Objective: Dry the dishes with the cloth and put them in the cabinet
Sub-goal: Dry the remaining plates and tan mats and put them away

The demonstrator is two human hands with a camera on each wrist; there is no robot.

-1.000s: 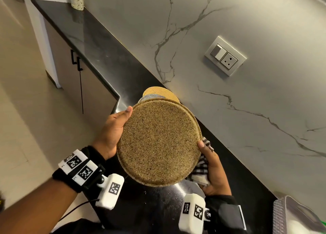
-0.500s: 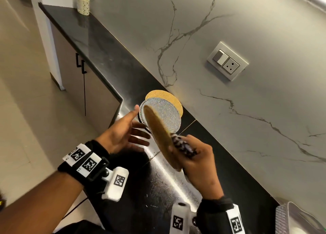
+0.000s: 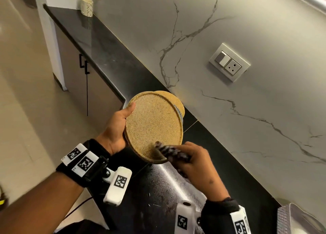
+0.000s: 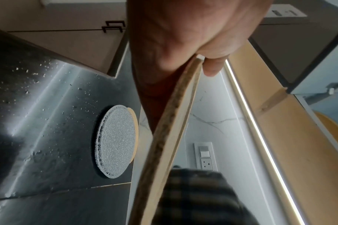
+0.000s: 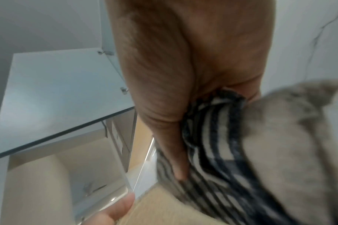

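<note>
A round speckled tan plate (image 3: 153, 126) is held tilted above the black counter (image 3: 112, 64). My left hand (image 3: 120, 126) grips its left rim, thumb on the face and fingers behind; the left wrist view shows the plate (image 4: 171, 137) edge-on in that grip. My right hand (image 3: 192, 156) holds a bunched black-and-white checked cloth (image 3: 169, 150) against the plate's lower edge. In the right wrist view the cloth (image 5: 212, 137) is blurred under my fingers. A grey speckled plate (image 4: 116, 141) lies on the counter over a tan one (image 3: 178, 101).
A marble wall with a switch and socket (image 3: 229, 62) runs along the counter's back. Lower cabinet doors with black handles (image 3: 83, 66) stand at left. A patterned cup (image 3: 86, 6) sits at the counter's far end. A grey dish rack (image 3: 298, 219) shows at bottom right.
The plate was turned edge-on half a second ago with my left hand off it; now its face is toward me again, my left hand grips the rim and the cloth is at its lower edge.
</note>
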